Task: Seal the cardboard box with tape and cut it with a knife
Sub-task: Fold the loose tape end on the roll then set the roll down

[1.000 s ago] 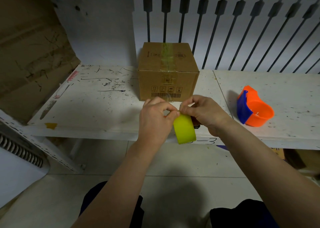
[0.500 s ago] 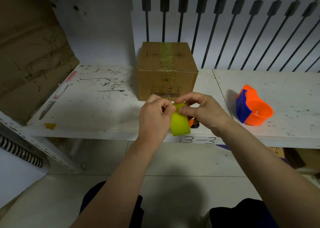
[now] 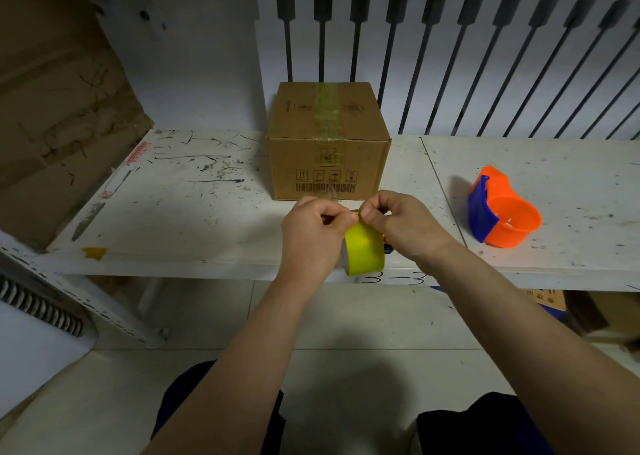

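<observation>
A closed cardboard box point(image 3: 329, 146) stands at the back of the white table point(image 3: 194, 212), with a strip of yellowish tape along its top seam and down its front. In front of it I hold a yellow-green roll of tape point(image 3: 363, 250) over the table's front edge. My left hand point(image 3: 311, 233) grips the roll from the left. My right hand point(image 3: 401, 222) pinches at the top of the roll, fingertips meeting those of the left. A small dark and orange object point(image 3: 387, 246), partly hidden behind the roll, lies on the table.
An orange and blue tape dispenser point(image 3: 502, 212) lies on the table to the right. A large sheet of cardboard point(image 3: 59, 108) leans at the left. Black bars point(image 3: 450, 56) run along the wall behind the box. Boxes sit under the table at right.
Both hands stay at the roll's top, picking at it. The roll has shifted slightly between my fingers. The box and dispenser have not moved.
</observation>
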Available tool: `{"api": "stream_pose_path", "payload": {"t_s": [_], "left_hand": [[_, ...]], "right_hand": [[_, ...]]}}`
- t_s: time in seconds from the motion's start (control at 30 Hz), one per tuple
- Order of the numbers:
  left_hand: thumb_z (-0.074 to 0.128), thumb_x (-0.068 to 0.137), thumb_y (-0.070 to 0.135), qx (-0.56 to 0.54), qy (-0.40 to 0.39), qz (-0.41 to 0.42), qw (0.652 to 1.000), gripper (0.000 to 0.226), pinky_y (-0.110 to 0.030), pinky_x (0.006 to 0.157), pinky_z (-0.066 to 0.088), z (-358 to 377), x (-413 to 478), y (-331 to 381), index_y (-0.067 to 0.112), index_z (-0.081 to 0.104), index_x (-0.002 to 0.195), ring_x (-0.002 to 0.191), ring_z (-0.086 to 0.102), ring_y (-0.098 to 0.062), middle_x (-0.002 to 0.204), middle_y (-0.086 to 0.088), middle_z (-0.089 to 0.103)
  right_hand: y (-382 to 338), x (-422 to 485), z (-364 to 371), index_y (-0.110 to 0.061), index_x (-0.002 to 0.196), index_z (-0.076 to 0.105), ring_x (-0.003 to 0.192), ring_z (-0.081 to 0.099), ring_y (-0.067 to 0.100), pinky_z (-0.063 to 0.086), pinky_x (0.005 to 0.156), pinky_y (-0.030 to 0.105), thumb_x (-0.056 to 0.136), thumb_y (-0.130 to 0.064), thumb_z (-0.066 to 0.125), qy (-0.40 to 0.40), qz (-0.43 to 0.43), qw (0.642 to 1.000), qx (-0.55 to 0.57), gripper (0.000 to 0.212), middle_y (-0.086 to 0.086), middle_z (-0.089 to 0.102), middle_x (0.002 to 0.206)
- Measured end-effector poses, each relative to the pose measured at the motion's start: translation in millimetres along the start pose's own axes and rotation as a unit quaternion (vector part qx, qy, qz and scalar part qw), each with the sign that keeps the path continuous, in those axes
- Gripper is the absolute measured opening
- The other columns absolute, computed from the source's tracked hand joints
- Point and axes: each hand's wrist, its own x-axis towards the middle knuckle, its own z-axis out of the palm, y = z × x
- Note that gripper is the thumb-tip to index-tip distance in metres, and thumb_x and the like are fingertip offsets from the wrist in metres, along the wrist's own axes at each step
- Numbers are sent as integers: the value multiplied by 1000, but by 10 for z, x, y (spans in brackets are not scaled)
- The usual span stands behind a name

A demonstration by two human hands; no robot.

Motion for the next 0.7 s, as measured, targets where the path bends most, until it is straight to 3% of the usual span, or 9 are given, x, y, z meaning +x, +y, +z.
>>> {"api": "stream_pose_path", "payload": {"t_s": [0.1,0.17,0.23,0.37,0.47,0.53,0.63,0.7], "left_hand": [[75,70,13,-139,-10,-131,982,14,-36,79,56,30,28,-11,24,68,64,89,66,-22,88,-2,69],[76,68,12,-162,4,-157,974,16,-48,86,54,62,35,-9,24,68,62,93,66,-28,92,-5,70],[76,69,12,-167,15,-157,973,13,-50,88,53,98,36,12,22,69,63,95,65,-29,94,-4,69],[74,71,10,-189,20,-164,968,14,-49,90,52,156,29,52,20,68,64,95,64,-29,83,4,65],[76,67,6,-215,31,-191,957,13,-48,86,54,205,26,46,12,67,73,94,65,-33,88,-5,68],[77,63,1,-237,47,-203,949,25,-48,81,57,234,33,36,9,60,79,90,66,-32,92,-11,67],[75,64,-4,-245,48,-194,949,34,-34,65,56,289,18,48,16,49,73,76,62,-25,81,-6,59],[73,65,-5,-255,44,-193,946,34,-29,61,52,322,10,70,17,48,70,71,59,-21,75,-3,56]], "right_hand": [[23,5,-2,-22,67,55,65,48,10,40,56,24,89,-17,55,14,9,1000,21,23,-5,52,71],[30,9,-7,-21,68,56,66,49,10,40,54,23,89,-17,55,26,13,999,34,21,-5,53,72],[41,11,0,-21,69,57,66,50,8,38,55,21,89,-16,55,42,9,998,48,21,-6,53,72],[71,11,3,-20,74,57,68,50,5,37,56,19,90,-16,52,61,9,996,59,18,-7,54,73],[120,23,8,-18,78,57,70,50,6,39,60,20,90,-16,53,81,13,996,43,12,-6,54,74],[150,38,9,-20,82,54,71,50,9,41,63,22,87,-14,55,96,16,994,45,8,-4,54,74],[181,66,-29,-23,99,43,71,50,12,41,64,26,83,-9,58,122,31,990,70,27,2,54,77],[196,69,-61,-23,103,42,72,50,12,40,64,25,84,-9,55,145,34,986,80,26,0,53,76]]}}
